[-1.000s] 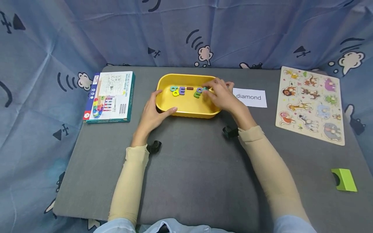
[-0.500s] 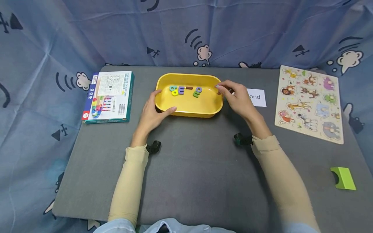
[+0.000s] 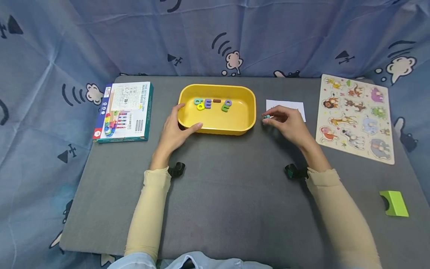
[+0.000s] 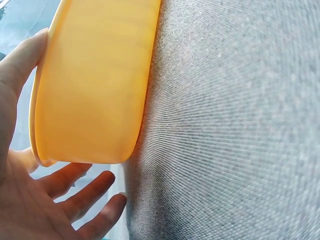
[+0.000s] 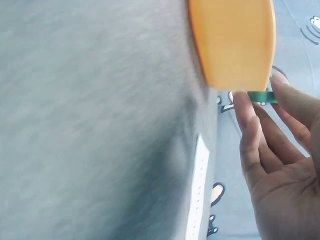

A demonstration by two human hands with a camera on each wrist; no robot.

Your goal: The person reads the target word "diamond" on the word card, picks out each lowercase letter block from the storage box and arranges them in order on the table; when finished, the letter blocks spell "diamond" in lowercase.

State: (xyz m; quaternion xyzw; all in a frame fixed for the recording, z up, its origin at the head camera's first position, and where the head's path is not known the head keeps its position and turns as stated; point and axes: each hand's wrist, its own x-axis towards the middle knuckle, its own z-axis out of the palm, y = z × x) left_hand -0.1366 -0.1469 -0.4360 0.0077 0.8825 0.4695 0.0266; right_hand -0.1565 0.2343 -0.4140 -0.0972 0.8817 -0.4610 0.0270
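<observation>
My right hand pinches a small teal-green letter piece between thumb and fingertips, above the near left part of a white card. Which letter it is, I cannot tell. To its left stands a yellow tray, held at its near left corner by my left hand, the thumb on the front rim and the index finger at the left end. In the left wrist view the other fingers hang loose below the tray's end. Inside the tray lie several letter pieces, including a purple E and a brown bar.
A boxed bead toy lies at the left of the grey table. On the right is a wooden animal puzzle board, with a green arched block nearer the front. A patterned blue curtain closes off the back.
My right hand has lifted the teal-green piece out of the tray's right side and moved right, over the card, hiding its printed word "diamond". My left hand has stayed on the tray.
</observation>
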